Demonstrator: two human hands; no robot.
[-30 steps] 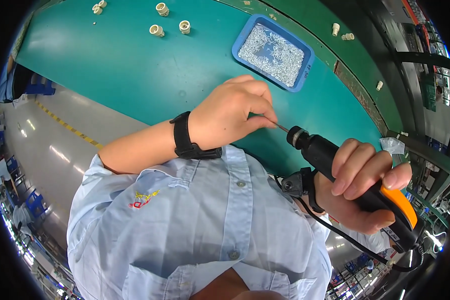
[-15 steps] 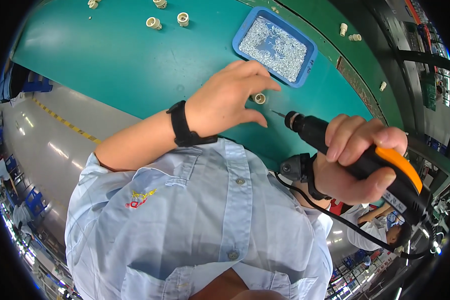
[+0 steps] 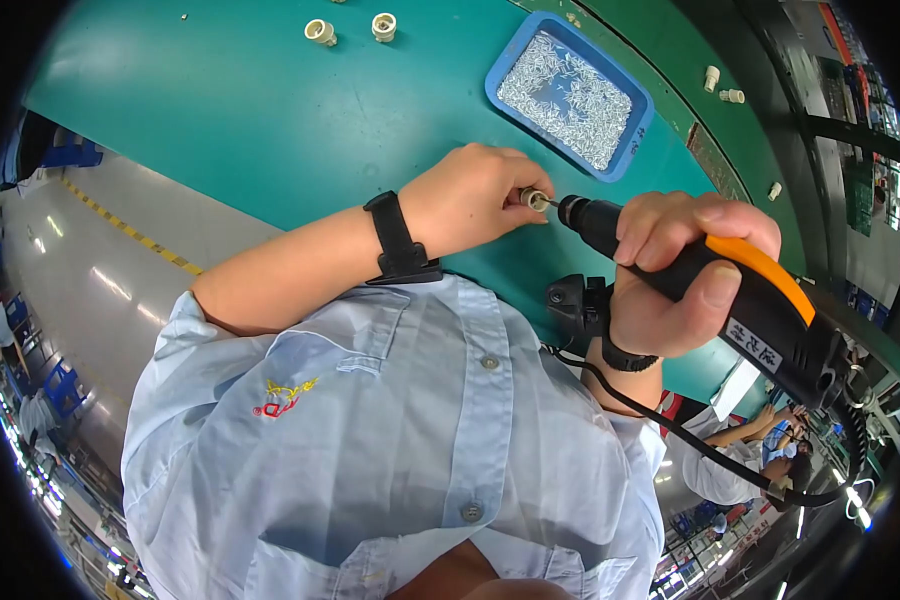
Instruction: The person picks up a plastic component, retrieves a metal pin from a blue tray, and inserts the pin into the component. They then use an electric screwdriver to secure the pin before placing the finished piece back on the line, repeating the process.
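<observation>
My left hand (image 3: 477, 200) is closed round a small cream-coloured cylindrical fitting (image 3: 536, 200), its fingers and thumb pinching it by the sides just above the green table. My right hand (image 3: 685, 262) grips a black and orange electric screwdriver (image 3: 765, 280), with its nose pointing left toward the fitting. The bit reaches the fitting's open mouth; how deep it goes I cannot tell. Behind both hands stands a blue tray (image 3: 642, 150) holding many small silvery screws (image 3: 570, 100).
Similar cream fittings (image 3: 320, 33) stand at the far left of the green table (image 3: 220, 110), and several more (image 3: 711, 78) lie on the green ledge at right. A black cable (image 3: 670, 435) loops from the screwdriver below my right arm. Another person (image 3: 720, 465) works at the lower right.
My left hand has gone from spread fingers beside the fitting to pinching it. The screwdriver has moved left, bringing its bit to the fitting's mouth.
</observation>
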